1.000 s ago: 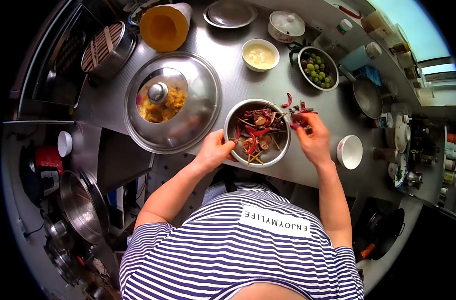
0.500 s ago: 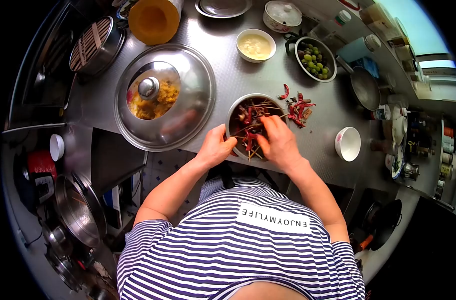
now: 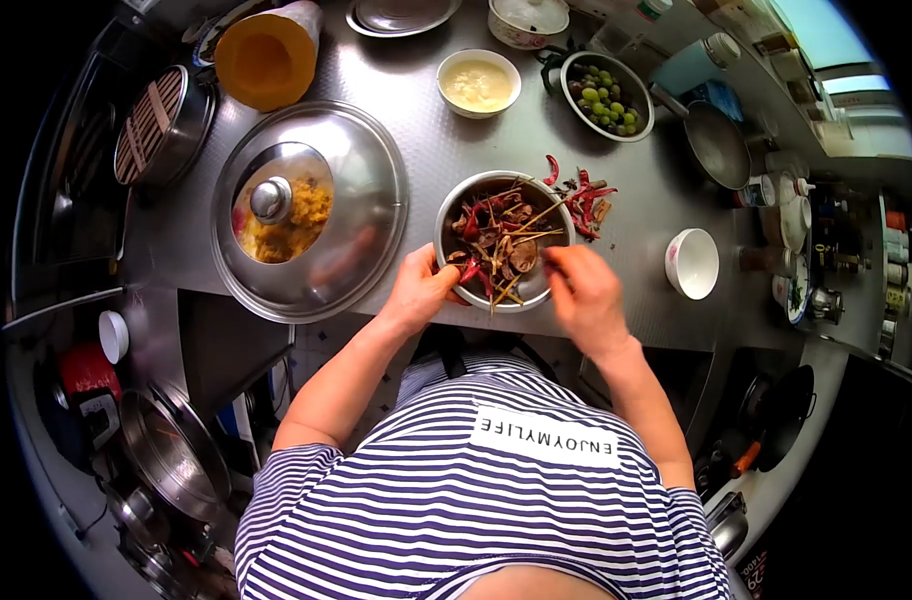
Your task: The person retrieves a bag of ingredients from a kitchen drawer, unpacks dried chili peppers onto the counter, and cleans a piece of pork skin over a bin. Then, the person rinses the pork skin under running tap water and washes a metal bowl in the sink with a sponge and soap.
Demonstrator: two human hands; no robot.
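Though crowded along the far side, a broad steel counter [image 3: 426, 150] beneath the work. To the left, well apart, a domed lid [image 3: 354, 215] with a see-through window. Near the counter's front edge, a steel bowl [image 3: 532, 302], filled with a mixture [image 3: 496, 232] of dried red and brown pieces. At its left rim, the left hand [image 3: 416, 288], clasping with thumb uppermost; a likely slip towards the edge on any loosening there. At its right rim, the right hand [image 3: 586, 295], fingers drawn narrow; cannot tell whether pinching anything. Farther right, a small white bowl [image 3: 692, 263]. Just beyond the steel bowl, a pile of red chillies [image 3: 588, 205]. Across the rim, thin twigs [image 3: 541, 235], likely to catch on fingers and flick pieces out if stirred briskly. Smallest, a lone curved chilli [image 3: 552, 170] beside the pile, easily scattered by a careless sweep
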